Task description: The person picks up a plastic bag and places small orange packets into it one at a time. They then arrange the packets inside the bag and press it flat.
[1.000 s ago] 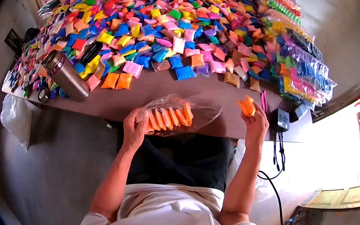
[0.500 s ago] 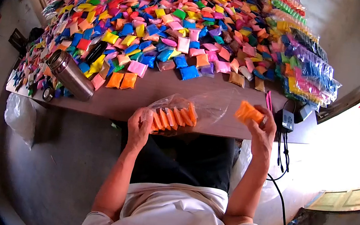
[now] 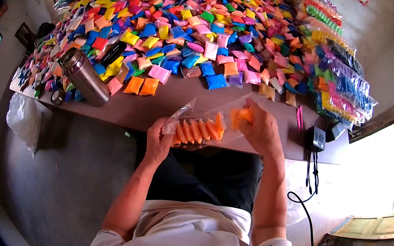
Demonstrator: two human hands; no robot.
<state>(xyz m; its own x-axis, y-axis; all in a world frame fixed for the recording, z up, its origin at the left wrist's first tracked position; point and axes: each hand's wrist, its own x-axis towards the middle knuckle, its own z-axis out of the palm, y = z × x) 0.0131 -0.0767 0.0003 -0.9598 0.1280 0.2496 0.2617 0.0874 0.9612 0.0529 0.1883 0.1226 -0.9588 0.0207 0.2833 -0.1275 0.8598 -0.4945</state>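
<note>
My left hand (image 3: 160, 140) grips the closed end of a clear plastic bag (image 3: 185, 116) at the table's front edge. Inside the bag, several orange packets (image 3: 198, 131) stand in a row. My right hand (image 3: 262, 129) pinches a loose orange packet (image 3: 241, 117) at the bag's open end, just right of the row. The plastic film reaches up beside the fingers; whether the loose packet is inside it, I cannot tell. Two more orange packets (image 3: 141, 86) lie side by side on the table, up and left of the bag.
A heap of coloured packets (image 3: 189, 36) covers the back of the table (image 3: 159, 105). A metal flask (image 3: 85, 77) leans at the left. Filled clear bags (image 3: 340, 72) are stacked at the right, near a black box with cables (image 3: 315, 138) and pink strips (image 3: 299, 118).
My right hand has moved left with the orange packet, from beside the black box to the bag's opening. My left hand still holds the bag.
</note>
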